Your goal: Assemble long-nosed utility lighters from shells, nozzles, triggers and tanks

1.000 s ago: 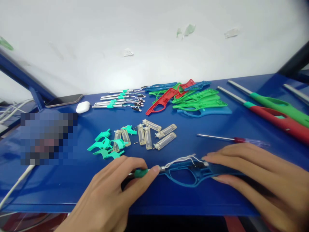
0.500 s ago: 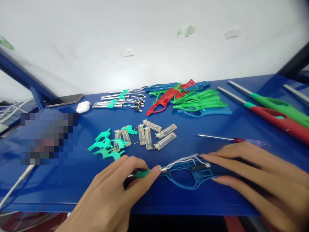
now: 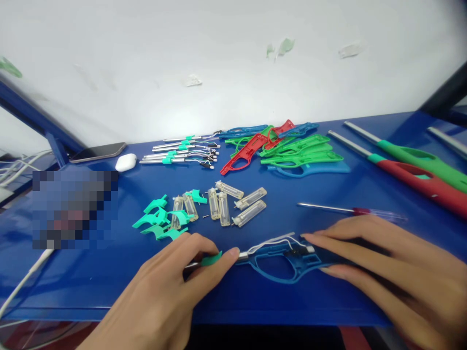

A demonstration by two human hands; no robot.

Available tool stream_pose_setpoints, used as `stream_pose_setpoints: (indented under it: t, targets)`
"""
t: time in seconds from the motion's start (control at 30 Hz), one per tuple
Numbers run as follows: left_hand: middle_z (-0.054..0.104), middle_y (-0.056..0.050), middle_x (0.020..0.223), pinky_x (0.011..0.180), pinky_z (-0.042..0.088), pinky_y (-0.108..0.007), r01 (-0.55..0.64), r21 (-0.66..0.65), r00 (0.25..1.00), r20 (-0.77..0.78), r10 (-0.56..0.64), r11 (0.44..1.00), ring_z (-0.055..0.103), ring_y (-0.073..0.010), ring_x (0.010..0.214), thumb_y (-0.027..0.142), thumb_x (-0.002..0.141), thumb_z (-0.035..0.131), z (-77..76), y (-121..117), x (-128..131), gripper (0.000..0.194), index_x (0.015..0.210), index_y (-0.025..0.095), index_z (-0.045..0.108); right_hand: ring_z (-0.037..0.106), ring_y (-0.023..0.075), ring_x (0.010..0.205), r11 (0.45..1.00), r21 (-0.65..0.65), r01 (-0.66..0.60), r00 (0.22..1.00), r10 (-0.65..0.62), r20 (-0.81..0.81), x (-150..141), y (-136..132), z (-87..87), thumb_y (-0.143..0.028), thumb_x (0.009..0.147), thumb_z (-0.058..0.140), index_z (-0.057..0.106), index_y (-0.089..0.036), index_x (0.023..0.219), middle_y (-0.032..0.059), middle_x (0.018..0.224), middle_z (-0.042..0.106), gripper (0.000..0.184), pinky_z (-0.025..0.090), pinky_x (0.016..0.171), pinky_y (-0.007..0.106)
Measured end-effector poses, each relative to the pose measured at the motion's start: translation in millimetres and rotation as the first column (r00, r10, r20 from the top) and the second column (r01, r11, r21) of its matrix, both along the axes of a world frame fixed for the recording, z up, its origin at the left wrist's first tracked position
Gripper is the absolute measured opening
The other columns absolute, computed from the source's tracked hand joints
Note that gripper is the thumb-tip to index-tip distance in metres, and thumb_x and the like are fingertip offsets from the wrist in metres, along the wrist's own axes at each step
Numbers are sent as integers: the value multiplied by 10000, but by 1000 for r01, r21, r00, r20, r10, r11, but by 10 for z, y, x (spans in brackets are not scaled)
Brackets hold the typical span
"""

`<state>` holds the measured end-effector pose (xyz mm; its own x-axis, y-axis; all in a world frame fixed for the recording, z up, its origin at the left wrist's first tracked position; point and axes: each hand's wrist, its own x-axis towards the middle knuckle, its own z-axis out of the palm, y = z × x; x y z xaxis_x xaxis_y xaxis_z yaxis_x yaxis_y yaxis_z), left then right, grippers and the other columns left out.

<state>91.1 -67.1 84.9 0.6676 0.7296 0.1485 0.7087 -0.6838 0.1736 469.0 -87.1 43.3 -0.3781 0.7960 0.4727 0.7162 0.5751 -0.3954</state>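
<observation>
Between thumb and fingers, my left hand point(image 3: 171, 282) pinches a lighter nozzle tube point(image 3: 243, 255), a metal tube with a green collar, mostly covered by the fingers. White wires and a thin hose run from it over an open blue lighter casing half point(image 3: 279, 279). A small black part with a white tip point(image 3: 309, 249) lies in the casing's handle. My right hand point(image 3: 386, 262) grips the casing's right end between thumb and fingers. A screwdriver point(image 3: 359, 211) with a clear and red handle lies just beyond my right hand.
Green triggers point(image 3: 155, 218) and clear fuel tanks point(image 3: 224, 209) lie beyond my left hand. More wired nozzle tubes point(image 3: 175, 158), a pile of coloured casing halves point(image 3: 299, 150) and assembled lighters point(image 3: 419, 177) are further back. An earbud case point(image 3: 126, 162) and a phone point(image 3: 98, 151) sit left.
My left hand has shifted slightly left with the nozzle tube. The thin hose and wires have moved left too, and the hose's end now stands clear of my right fingertips.
</observation>
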Motion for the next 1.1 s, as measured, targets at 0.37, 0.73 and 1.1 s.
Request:
stream_pose_setpoints:
  t: [0.37, 0.73, 1.1]
  targets:
    - [652, -41, 1395, 1013, 658, -263, -25, 47, 999, -21, 26, 999, 733, -160, 1126, -39, 1010, 371, -59, -4, 3, 832, 1662, 447, 549, 769, 268, 1224, 1000, 14, -3, 999, 3, 47, 4, 33, -50, -263, 1156, 525, 474, -573, 1686, -61, 1497, 700, 616, 659, 1101, 508]
    - [737, 4, 1348, 944, 681, -252, -23, 71, 996, 84, 17, 997, 760, -183, 1107, 104, 1078, 536, -67, -32, -1, 641, 1593, 482, 597, 779, 269, 1233, 1000, -4, -1, 999, 1, 54, -1, 12, -25, -275, 1148, 546, 496, -553, 1672, -66, 1518, 702, 596, 679, 1095, 496]
    - [636, -62, 1495, 1101, 623, -279, 46, 63, 998, 40, -49, 997, 713, -197, 1284, 52, 1007, 432, -138, 11, -15, 754, 1677, 382, 529, 732, 190, 1288, 996, 90, -26, 997, 20, 68, -27, 49, 1, -230, 1142, 579, 549, -466, 1654, -90, 1550, 683, 564, 544, 1179, 295]
